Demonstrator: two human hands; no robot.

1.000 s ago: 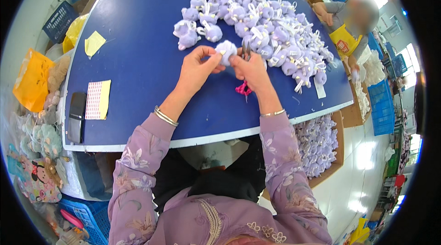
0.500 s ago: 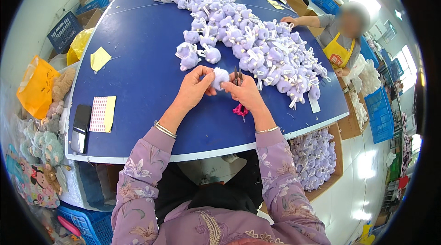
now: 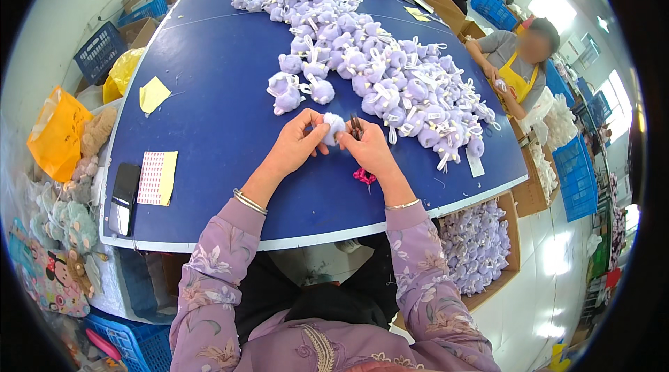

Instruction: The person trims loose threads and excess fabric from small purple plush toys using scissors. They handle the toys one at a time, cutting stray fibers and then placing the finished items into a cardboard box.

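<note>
Between my hands, over the near part of the blue table, is a small fluffy lavender plush toy (image 3: 334, 128). My left hand (image 3: 300, 136) pinches its left side with thumb and fingers. On its right side, the fingers of my right hand (image 3: 369, 145) are closed against it. Tucked in that same hand is a pair of small scissors (image 3: 356, 127), dark blades pointing up and pink-wrapped handles showing below the palm. A few matching plush toys (image 3: 284, 91) lie just beyond my left hand, at the near end of a large pile (image 3: 390, 72).
On the blue table (image 3: 230, 93) lie a black phone (image 3: 124, 198), a sticker sheet (image 3: 157, 177) and a yellow paper (image 3: 153, 95). A cardboard box of plush toys (image 3: 512, 260) stands below its right edge. A co-worker (image 3: 519, 69) works at the right side.
My hands stay around the plush toy, shifting only slightly. The co-worker at the right has drawn a hand back from the pile and now holds a small plush toy close to the body.
</note>
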